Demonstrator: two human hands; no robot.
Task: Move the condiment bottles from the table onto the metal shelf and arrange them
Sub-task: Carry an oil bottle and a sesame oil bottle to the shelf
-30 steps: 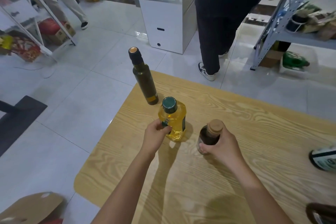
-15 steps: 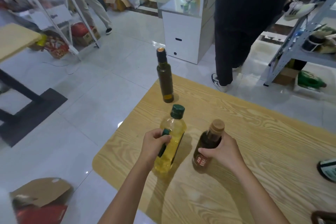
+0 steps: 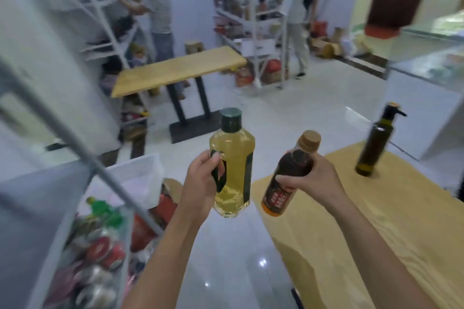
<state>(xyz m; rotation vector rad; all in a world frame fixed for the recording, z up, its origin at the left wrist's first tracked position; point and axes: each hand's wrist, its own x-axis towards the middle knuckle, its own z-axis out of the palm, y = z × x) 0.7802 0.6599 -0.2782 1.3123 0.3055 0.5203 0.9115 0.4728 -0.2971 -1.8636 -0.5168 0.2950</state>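
The metal shelf [image 3: 75, 144] now fills the left of the frame as the view swings toward it. At centre, the left hand [image 3: 200, 184] grips the yellow oil bottle [image 3: 234, 158] by its handle and the right hand [image 3: 312, 179] clasps the brown sauce bottle [image 3: 286, 183], both lifted clear of the table [image 3: 389, 221]. A dark green bottle [image 3: 374, 144] waits there, at right.

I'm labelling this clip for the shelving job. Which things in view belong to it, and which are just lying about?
Job: yellow oil bottle with green cap, in left hand; dark sauce bottle with tan cap, in right hand; dark green glass bottle on the light wooden table; grey metal shelf frame.
Lying about: far wooden table; white plastic bin.
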